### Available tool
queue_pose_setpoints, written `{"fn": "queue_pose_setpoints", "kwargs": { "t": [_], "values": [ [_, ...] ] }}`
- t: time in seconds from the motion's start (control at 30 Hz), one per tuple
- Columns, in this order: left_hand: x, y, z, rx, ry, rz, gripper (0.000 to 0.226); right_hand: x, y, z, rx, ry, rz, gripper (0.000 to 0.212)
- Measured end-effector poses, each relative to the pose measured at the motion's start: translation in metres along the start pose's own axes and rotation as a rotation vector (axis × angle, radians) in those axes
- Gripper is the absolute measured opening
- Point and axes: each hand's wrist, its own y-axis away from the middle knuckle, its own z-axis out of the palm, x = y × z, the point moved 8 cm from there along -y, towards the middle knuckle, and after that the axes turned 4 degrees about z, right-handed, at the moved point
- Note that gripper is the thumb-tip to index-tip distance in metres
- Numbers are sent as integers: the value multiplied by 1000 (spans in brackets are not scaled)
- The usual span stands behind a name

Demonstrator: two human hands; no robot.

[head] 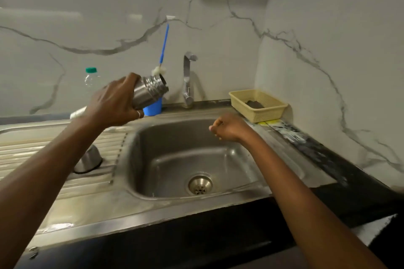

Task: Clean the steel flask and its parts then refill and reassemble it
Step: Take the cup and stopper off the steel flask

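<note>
The left hand (113, 102) is holding the steel flask (150, 90) above the rear left corner of the sink (175, 159). Its grip is clamped around the flask body. The flask is lying tilted, with its open threaded mouth pointing right toward the tap (188, 78). The right hand (227, 128) is hovering over the right side of the basin. Its grip is closed into a fist, with nothing visible inside it.

Directly behind the flask, a blue cup (154, 108) is standing on the sink's back ledge. It is carrying a bottle brush (164, 43) that is leaning against the marble wall. The brush's white head is showing just above the flask mouth.

A clear plastic bottle (91, 78) with a green cap is standing behind the left hand. A blurred white item (77, 112) is lying beside the left wrist.

On the drainboard (105, 142), an upturned steel cup (89, 160) is sitting partly hidden by the left forearm.

A yellow basket (262, 116) holding a dark scrub pad (254, 105) is resting at the bench (328, 153) corner, right of the tap. The drain strainer (200, 184) is sitting in the basin floor.
</note>
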Motion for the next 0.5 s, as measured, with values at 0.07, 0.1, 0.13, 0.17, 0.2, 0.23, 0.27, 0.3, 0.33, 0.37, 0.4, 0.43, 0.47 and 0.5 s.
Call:
{"fn": "queue_pose_setpoints", "kwargs": {
  "t": [0.07,0.1,0.13,0.17,0.2,0.23,0.27,0.3,0.33,0.37,0.4,0.43,0.47,0.5],
  "values": [
    [14,-3,20,-67,-105,58,78,19,-5,-2,37,-45,34,30],
    [20,-3,28,-98,-145,81,78,24,-5,-3,44,-65,41,26],
    [24,-3,35,-120,-180,110,78,27,-5,-4,47,-85,44,24],
    [27,-3,41,-144,-219,129,79,28,-5,-4,51,-100,43,24],
    [28,-3,46,-164,-255,148,79,30,-5,-4,54,-114,45,25],
    [29,-2,51,-189,-289,160,78,31,-5,-4,59,-127,43,27],
    [29,-2,56,-206,-320,174,74,32,-4,-4,62,-132,40,29],
    [29,-1,59,-222,-350,185,71,32,-4,-3,63,-128,37,30],
    [29,0,62,-238,-377,198,69,32,-3,-2,63,-122,34,32],
    [30,2,64,-257,-403,210,68,31,-2,-2,65,-124,30,34],
    [29,4,68,-270,-423,223,67,30,-2,-1,69,-130,31,35],
    [30,6,69,-277,-440,234,67,30,-2,-2,73,-134,31,34],
    [29,7,70,-282,-452,240,67,30,-3,-1,68,-141,35,32],
    [28,9,71,-287,-462,242,66,30,-4,0,67,-149,37,31]
  ]
}}
